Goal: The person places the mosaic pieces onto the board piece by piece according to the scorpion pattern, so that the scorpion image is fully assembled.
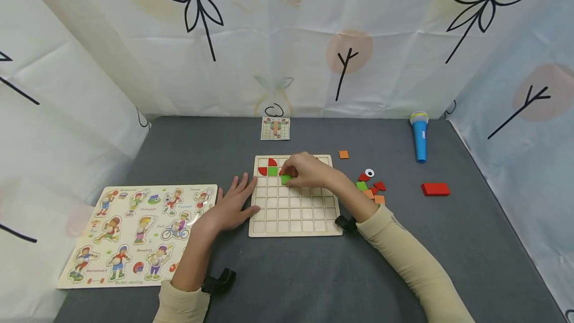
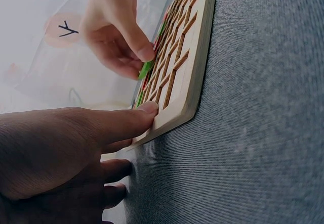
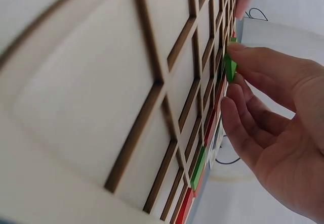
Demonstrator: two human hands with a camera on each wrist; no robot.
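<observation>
My right hand pinches a small green square tile between thumb and fingers, over the upper rows of a wooden grid board. In the left wrist view that green tile is tilted at the fingertips. With fingers spread, my left hand rests at the board's left edge, its thumb touching the rim. Set into the top-left cells are red quarter-round tiles and another green square. Part of the top rows is hidden behind my right hand.
Loose red, green and orange pieces lie right of the board, with an orange square apart. A pattern card stands behind. A sports puzzle board lies left; a blue toy microphone and red block lie right.
</observation>
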